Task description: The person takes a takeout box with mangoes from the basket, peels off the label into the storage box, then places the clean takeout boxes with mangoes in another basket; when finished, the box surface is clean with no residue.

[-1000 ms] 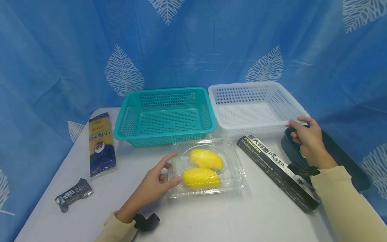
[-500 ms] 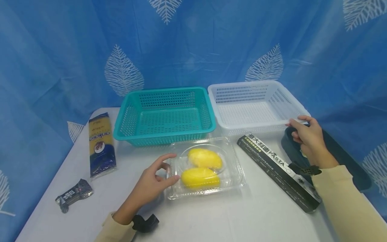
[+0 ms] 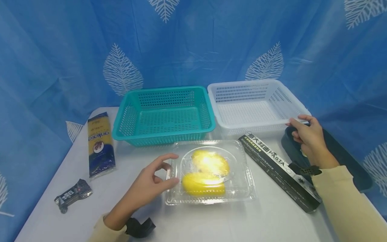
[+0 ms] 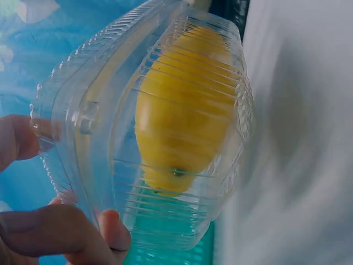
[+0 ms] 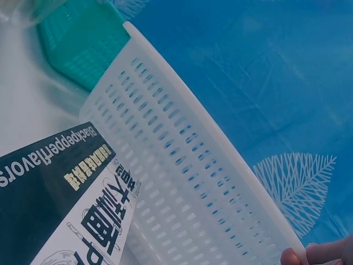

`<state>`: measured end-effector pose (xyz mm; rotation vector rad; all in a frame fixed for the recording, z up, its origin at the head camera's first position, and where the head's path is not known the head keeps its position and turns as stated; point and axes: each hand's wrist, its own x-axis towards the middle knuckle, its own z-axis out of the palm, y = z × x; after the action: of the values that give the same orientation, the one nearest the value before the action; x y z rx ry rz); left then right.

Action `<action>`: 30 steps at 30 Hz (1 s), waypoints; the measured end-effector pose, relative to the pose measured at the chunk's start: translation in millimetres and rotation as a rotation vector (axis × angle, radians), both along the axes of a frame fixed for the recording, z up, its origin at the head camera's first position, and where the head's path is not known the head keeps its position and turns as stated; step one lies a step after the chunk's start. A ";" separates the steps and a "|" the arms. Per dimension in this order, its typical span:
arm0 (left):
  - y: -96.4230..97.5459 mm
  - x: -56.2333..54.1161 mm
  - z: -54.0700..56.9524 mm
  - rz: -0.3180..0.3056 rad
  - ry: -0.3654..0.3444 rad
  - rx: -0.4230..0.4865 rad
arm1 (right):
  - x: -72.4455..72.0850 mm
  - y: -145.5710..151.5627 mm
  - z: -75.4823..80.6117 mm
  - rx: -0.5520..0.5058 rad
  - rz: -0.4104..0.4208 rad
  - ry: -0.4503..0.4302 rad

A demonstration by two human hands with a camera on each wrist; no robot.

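My left hand (image 3: pixel 151 178) pinches the left edge of a clear plastic clamshell box (image 3: pixel 242 168). Two yellow lemon-like fruits (image 3: pixel 204 185) lie inside; glare covers part of the upper one. In the left wrist view the box (image 4: pixel 127 127) hangs a little off the white tabletop, which carries its shadow. At the right, my right hand (image 3: pixel 311 137) pinches the near right corner of the white basket's (image 3: pixel 251 127) rim. Its thumb and a fingertip (image 5: pixel 292 256) show there in the right wrist view.
A teal basket (image 3: pixel 163 137) stands left of the white one. A black pasta box (image 3: pixel 281 174) and a dark tray (image 3: pixel 341 158) lie at the right. On the left are a blue-and-gold pasta packet (image 3: pixel 101 144) and a small black wrapper (image 3: pixel 74 195).
The clamshell box has shifted slightly right and toward me and looks larger and more tilted, with fresh glare on it. My left hand stays at its edge; my right hand holds still.
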<state>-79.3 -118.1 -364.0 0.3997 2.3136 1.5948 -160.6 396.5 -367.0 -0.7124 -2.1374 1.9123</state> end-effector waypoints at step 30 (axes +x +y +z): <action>30.9 -83.5 70.1 -0.011 0.041 0.121 | 0.9 -1.4 0.8 -0.055 0.005 0.052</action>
<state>-162.7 -87.2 -294.0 0.4760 2.2469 1.7422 -159.7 395.0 -366.2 -0.6600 -2.0651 1.9764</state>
